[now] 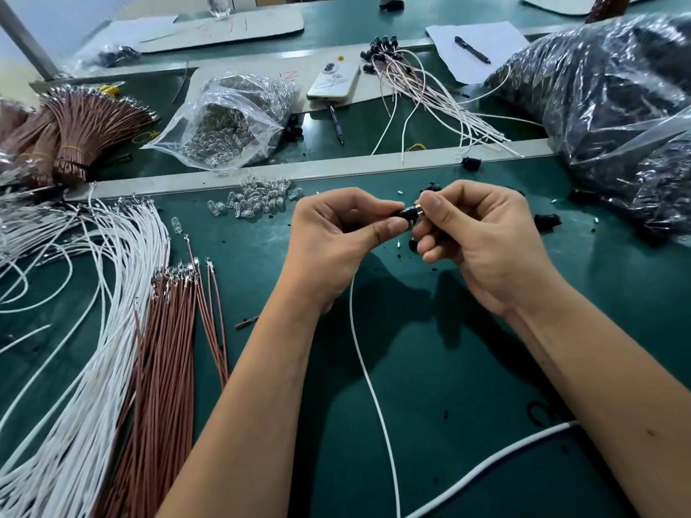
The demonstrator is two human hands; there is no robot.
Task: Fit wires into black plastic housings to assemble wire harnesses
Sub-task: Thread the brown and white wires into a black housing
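Both hands are working together above the middle of the green desk (pixel 430 368). The left hand (pixel 332 233) is pinching one end of a small black housing (pixel 405 214) between thumb and forefinger; the right hand (pixel 482 233) is gripping its other end, thumb on top, fingers curled beneath. The fingertips of the two hands are nearly touching. A single white wire (pixel 368 372) is hanging from under the left hand and trailing toward the desk's near edge; whether its tip is seated in the housing cannot be told, as the fingers are covering it.

Along the desk's left side, loose white wires (pixel 97 330) are lying fanned out, with brown wires (pixel 164 360) just beside them, metal terminals pointing toward the far edge. Small clear bulbs (pixel 258 200) are sitting scattered near the far rail, left of the hands. A few loose black housings (pixel 547 220) are lying to the right of the hands.

Beyond the rail: bundled brown wires (pixel 74 136) at far left, a clear bag of bulbs (pixel 228 121), a phone (pixel 332 80) with a pen (pixel 335 123) near it, and finished harnesses (pixel 422 84) with white leads. A large plastic bag of dark parts (pixel 613 95) is filling the far right corner. A thicker white cable (pixel 486 469) is crossing the near right corner.
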